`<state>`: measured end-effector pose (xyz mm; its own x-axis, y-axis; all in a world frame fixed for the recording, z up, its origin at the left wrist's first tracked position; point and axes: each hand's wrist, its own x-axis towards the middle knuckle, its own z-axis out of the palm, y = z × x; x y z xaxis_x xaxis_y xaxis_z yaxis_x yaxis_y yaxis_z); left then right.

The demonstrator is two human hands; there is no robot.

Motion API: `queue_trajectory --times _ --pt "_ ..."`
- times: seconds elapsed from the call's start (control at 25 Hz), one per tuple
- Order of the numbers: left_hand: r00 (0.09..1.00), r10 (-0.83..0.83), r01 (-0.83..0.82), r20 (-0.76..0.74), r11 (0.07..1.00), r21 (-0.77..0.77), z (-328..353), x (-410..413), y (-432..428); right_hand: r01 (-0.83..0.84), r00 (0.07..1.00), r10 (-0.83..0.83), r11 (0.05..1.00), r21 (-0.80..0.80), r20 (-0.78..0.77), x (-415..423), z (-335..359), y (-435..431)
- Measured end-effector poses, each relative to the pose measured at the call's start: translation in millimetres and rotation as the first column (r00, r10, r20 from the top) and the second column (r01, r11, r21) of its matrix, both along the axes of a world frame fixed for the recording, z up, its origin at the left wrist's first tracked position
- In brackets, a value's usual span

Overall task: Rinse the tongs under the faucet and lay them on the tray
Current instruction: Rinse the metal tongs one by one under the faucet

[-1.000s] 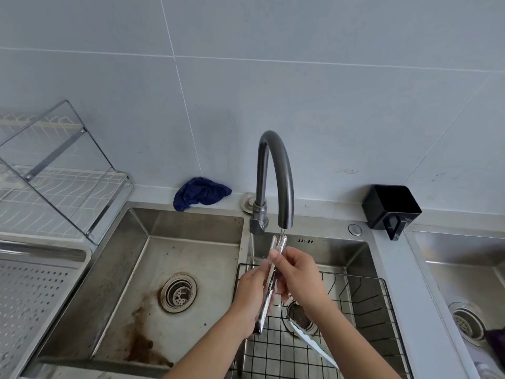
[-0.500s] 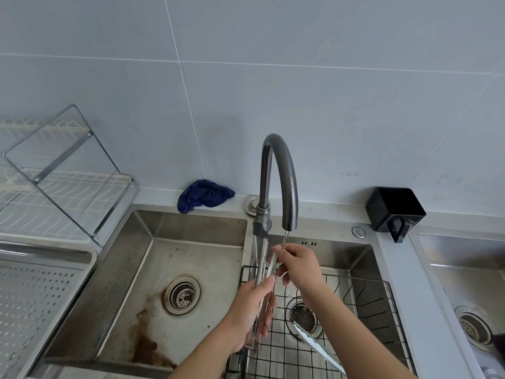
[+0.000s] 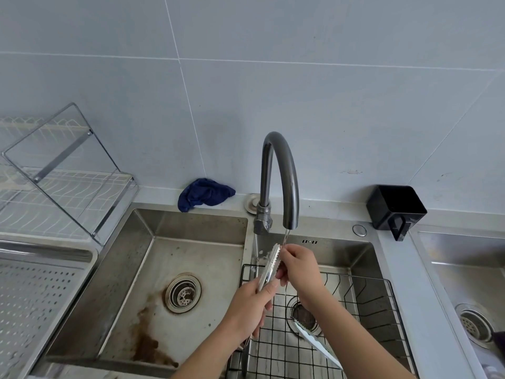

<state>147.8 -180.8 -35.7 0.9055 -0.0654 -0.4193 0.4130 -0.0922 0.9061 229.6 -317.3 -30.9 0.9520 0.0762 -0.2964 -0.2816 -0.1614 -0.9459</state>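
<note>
Steel tongs (image 3: 270, 265) with serrated tips point up toward the spout of the curved grey faucet (image 3: 281, 170), where a thin stream of water runs. My left hand (image 3: 251, 305) grips the tongs around their lower shaft. My right hand (image 3: 299, 265) pinches the toothed tip, and the stream falls right by its fingers. The perforated metal tray (image 3: 35, 302) lies at the far left, beside the left basin.
A black wire basket (image 3: 363, 305) sits in the middle basin with another utensil (image 3: 317, 344) lying in it. The left basin (image 3: 164, 269) is stained brown. A blue cloth (image 3: 203, 194), black holder (image 3: 395, 206) and dish rack (image 3: 60, 187) line the back.
The hands and tongs stay under the spout. My right hand has slid along the tip, and my left hand has shifted its grip slightly lower on the shaft.
</note>
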Motion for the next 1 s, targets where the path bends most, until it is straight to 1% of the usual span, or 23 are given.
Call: queue_trajectory --times 0.12,0.24,0.4,0.52,0.6,0.76,0.8,0.88,0.92,1.0 --pt "1.000 0.022 -0.022 -0.002 1.000 -0.016 -2.6 2.6 4.1 -0.039 0.998 0.043 0.995 0.086 -0.045 -2.6 0.4 0.6" --pt "1.000 0.028 -0.028 0.006 1.000 -0.008 -3.5 3.6 2.8 -0.007 0.999 0.010 0.997 0.073 -0.040 -0.6 1.1 2.9" --pt "0.997 0.056 -0.058 0.053 0.998 0.028 -5.8 6.1 0.9 -0.045 0.998 0.048 0.996 0.073 -0.039 -0.2 4.1 6.1" --pt "0.995 0.072 -0.076 0.068 0.996 0.056 -5.9 6.7 0.8 0.028 1.000 -0.027 0.997 0.071 -0.008 2.8 1.9 5.3" --pt "0.994 0.085 -0.087 0.068 0.995 0.039 -5.1 6.3 2.4 0.028 1.000 -0.027 0.988 0.152 -0.009 0.6 0.7 4.4" --pt "0.994 0.107 -0.106 0.036 0.993 -0.043 -0.9 6.0 7.1 0.015 0.999 0.003 0.936 0.352 -0.051 -4.5 -1.7 0.8" --pt "0.993 0.117 -0.115 0.021 0.991 -0.074 0.1 6.1 7.5 0.021 0.997 0.012 0.910 0.415 -0.079 -4.3 -1.3 -0.5" --pt "0.989 0.142 -0.145 -0.030 0.978 -0.149 2.4 6.8 8.2 0.027 0.984 0.077 0.821 0.570 -0.158 -3.3 1.6 -3.3" --pt "0.986 0.152 -0.161 -0.062 0.969 -0.187 3.6 7.3 8.5 0.028 0.975 0.115 0.781 0.624 -0.189 -2.0 4.3 -4.2" --pt "0.982 0.155 -0.177 -0.106 0.953 -0.246 5.6 7.7 7.9 0.050 0.952 0.170 0.733 0.678 -0.254 -0.4 7.4 -3.8"
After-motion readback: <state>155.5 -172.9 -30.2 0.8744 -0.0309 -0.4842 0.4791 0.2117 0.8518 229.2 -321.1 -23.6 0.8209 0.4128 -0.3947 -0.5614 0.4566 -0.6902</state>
